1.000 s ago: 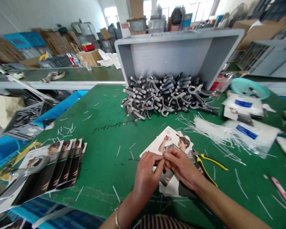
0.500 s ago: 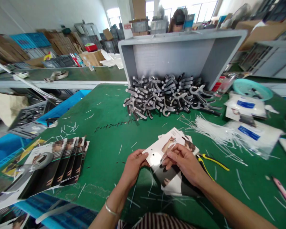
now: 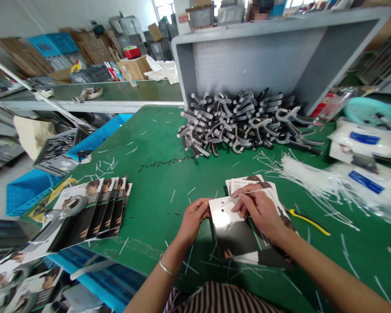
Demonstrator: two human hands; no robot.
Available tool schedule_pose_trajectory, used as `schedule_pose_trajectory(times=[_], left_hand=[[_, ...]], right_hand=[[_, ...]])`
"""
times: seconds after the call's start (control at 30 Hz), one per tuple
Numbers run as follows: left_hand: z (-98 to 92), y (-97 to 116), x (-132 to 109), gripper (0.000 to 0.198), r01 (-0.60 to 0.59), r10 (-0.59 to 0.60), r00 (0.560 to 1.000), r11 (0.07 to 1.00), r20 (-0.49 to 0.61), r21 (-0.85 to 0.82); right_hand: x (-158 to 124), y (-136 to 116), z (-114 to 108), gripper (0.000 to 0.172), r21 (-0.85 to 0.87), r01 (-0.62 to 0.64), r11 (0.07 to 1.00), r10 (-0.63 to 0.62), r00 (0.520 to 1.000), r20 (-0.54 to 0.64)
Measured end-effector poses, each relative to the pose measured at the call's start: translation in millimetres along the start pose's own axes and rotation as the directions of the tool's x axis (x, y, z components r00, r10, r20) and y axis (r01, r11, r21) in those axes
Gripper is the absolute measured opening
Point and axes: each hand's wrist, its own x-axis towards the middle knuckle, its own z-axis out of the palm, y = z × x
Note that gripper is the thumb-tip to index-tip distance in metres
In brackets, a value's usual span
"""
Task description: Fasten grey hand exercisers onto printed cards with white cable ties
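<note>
My left hand [image 3: 193,219] pinches the left edge of a printed card [image 3: 230,234] that has two small holes near its top. Over the card's upper right part is my right hand [image 3: 259,211], its fingers closed on a thin white cable tie [image 3: 247,191]. More printed cards [image 3: 269,188] lie beneath and behind my right hand. Yellow-handled cutters [image 3: 309,221] rest on the green table just right of it, partly hidden. Beyond the hands, a pile of grey and black plier-like tools [image 3: 237,124] spills from a grey bin [image 3: 247,61] tipped on its side.
Loose white ties [image 3: 308,178] and plastic bags [image 3: 374,187] lie at the right, near a turquoise bowl [image 3: 374,114]. Overlapping cards [image 3: 94,213] with a tool on top are at the table's left edge. A person's head [image 3: 261,9] shows behind the bin.
The view has shifted, so the table items appear further left or lower. The held card now stands more upright, and my right hand with the tie has moved across its upper part.
</note>
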Motion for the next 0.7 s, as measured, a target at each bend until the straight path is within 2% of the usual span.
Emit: schedule_pose_trajectory(times=[0.13, 0.27, 0.37, 0.47, 0.57, 0.7], left_hand=[[3.7, -5, 2, 0.028, -0.015, 0.015, 1.000, 1.000, 0.004, 0.003], [5.6, -4, 7, 0.027, -0.030, 0.030, 0.999, 1.000, 0.045, -0.009], [5.9, -8, 13, 0.030, -0.007, 0.008, 0.997, 1.000, 0.079, -0.009], [6.7, -13, 19, 0.032, 0.027, -0.027, 0.991, 1.000, 0.134, 0.005], [5.8, -16, 23, 0.028, 0.040, -0.044, 0.986, 0.999, 0.163, 0.030], [2.1, -15, 23, 0.023, -0.002, -0.011, 0.990, 0.996, 0.140, 0.090]], right_hand=[[0, 0, -3, 0.027, -0.028, -0.028, 0.999, 0.027, 0.999, -0.040], [0, 2, -3, 0.025, -0.069, -0.005, 0.998, 0.002, 0.999, -0.042], [1, 1, -1, 0.021, -0.068, 0.022, 0.997, -0.022, 1.000, 0.005], [5, 0, -1, 0.017, -0.052, 0.014, 0.999, -0.009, 0.994, 0.106], [8, 0, -1, 0.014, 0.043, -0.023, 0.999, 0.015, 0.984, 0.177], [9, 4, -3, 0.016, 0.212, -0.094, 0.973, 0.047, 0.975, 0.219]])
